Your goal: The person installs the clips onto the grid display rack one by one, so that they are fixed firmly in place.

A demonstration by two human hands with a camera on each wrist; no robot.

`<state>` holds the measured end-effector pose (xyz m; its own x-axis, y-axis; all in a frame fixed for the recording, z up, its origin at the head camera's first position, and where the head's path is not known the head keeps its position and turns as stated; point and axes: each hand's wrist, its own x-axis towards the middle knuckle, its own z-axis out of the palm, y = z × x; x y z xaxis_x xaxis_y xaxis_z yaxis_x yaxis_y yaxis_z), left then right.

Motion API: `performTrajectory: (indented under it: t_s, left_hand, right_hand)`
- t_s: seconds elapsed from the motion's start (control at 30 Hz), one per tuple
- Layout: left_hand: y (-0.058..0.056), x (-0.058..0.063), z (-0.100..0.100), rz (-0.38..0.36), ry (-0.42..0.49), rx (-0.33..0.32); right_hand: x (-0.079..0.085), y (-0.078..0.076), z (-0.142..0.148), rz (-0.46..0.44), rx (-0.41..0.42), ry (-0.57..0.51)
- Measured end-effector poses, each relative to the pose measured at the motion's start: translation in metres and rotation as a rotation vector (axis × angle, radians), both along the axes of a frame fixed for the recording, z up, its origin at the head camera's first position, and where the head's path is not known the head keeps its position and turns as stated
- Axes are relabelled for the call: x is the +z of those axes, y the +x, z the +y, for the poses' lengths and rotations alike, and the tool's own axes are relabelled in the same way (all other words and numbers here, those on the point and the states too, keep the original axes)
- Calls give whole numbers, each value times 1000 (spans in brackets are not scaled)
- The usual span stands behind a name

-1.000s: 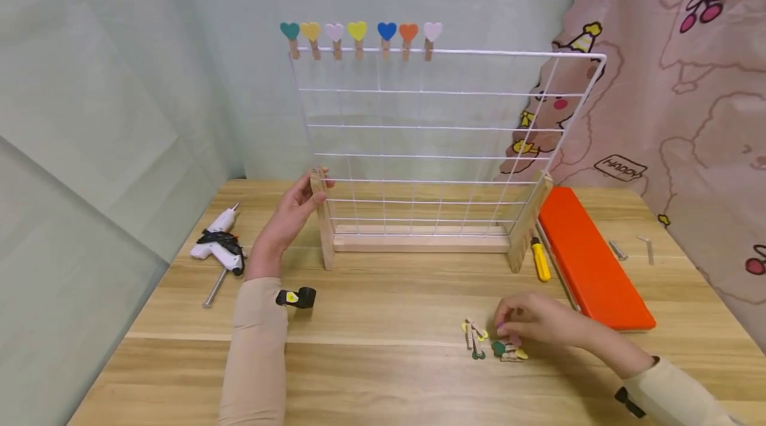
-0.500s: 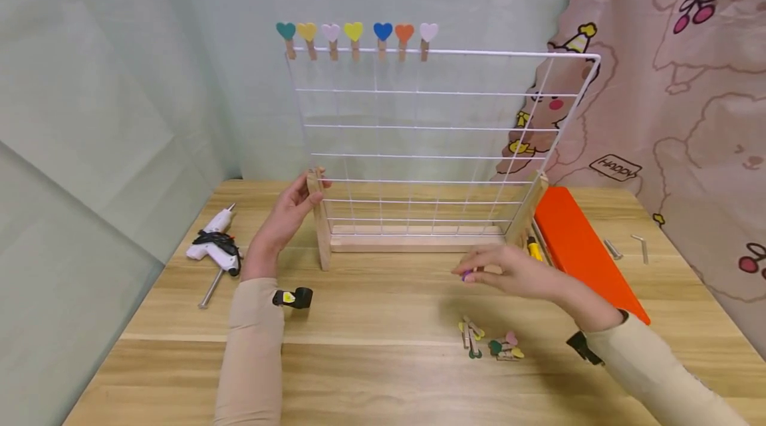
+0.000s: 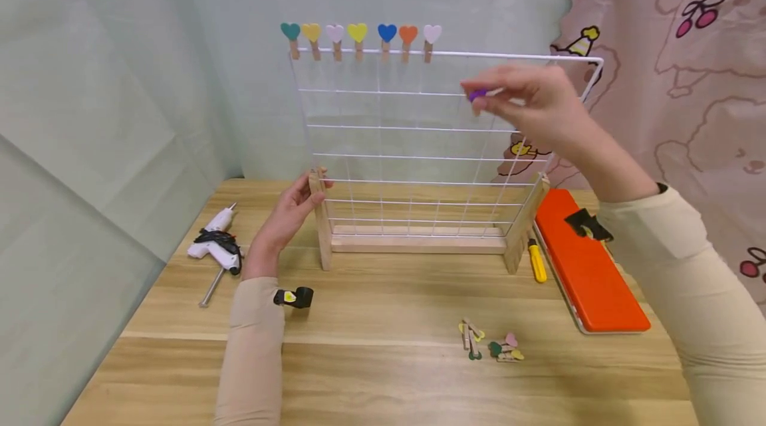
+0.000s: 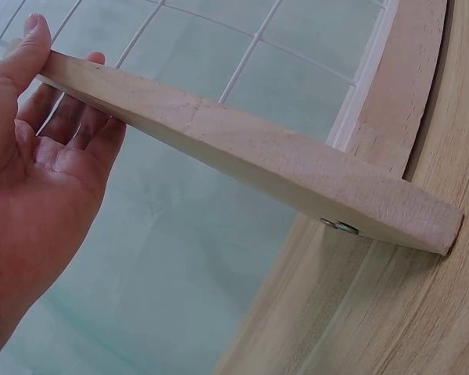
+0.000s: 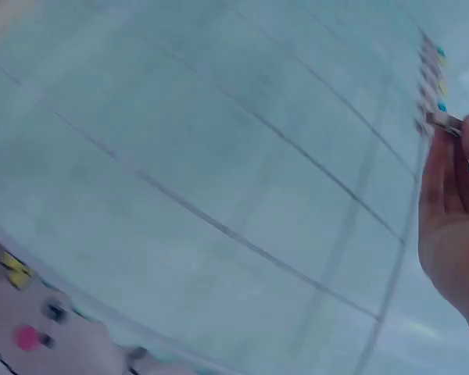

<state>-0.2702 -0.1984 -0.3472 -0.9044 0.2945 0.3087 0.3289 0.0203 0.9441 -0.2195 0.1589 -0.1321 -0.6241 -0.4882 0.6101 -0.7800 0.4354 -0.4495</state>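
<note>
My right hand (image 3: 526, 97) pinches a small clothespin with a purple heart (image 3: 477, 95), raised in front of the upper right part of the white wire grid (image 3: 419, 127). In the right wrist view the wooden clothespin (image 5: 445, 122) pokes out past the fingertips. My left hand (image 3: 292, 210) grips the top of the left wooden upright (image 3: 324, 226); in the left wrist view the thumb lies on one side of this upright (image 4: 242, 144), the fingers on the other. Several heart clothespins (image 3: 387, 34) in mixed colours stand along the left part of the grid's top wire.
Loose heart clothespins (image 3: 471, 338) lie in two small piles on the wooden table (image 3: 371, 359). On the right are a red case (image 3: 589, 266) and a yellow-handled tool (image 3: 537, 261). A glue gun (image 3: 218, 240) with wound black cord lies at the left.
My right hand has lifted the purple-heart clothespin from beside the piles up to the grid's upper part. The left hand keeps its place on the upright.
</note>
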Motion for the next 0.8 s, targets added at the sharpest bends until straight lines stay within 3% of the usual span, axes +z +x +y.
performTrajectory:
  t_s: [0.07, 0.13, 0.3, 0.6, 0.8]
  left_hand:
    - [0, 0, 0, 5, -1, -6]
    - [0, 0, 1, 6, -3, -10]
    - [-1, 0, 1, 10, -12, -13]
    - [1, 0, 1, -7, -29, 1]
    - [0, -1, 0, 2, -25, 6]
  right_hand:
    - [17, -2, -3, 41, -78, -55]
    - [31, -4, -5, 26, -146, -125]
    - [48, -11, -13, -151, -209, -289]
    - [48, -16, -31, -258, -153, -381]
    - [44, -17, -36, -168, -124, -397]
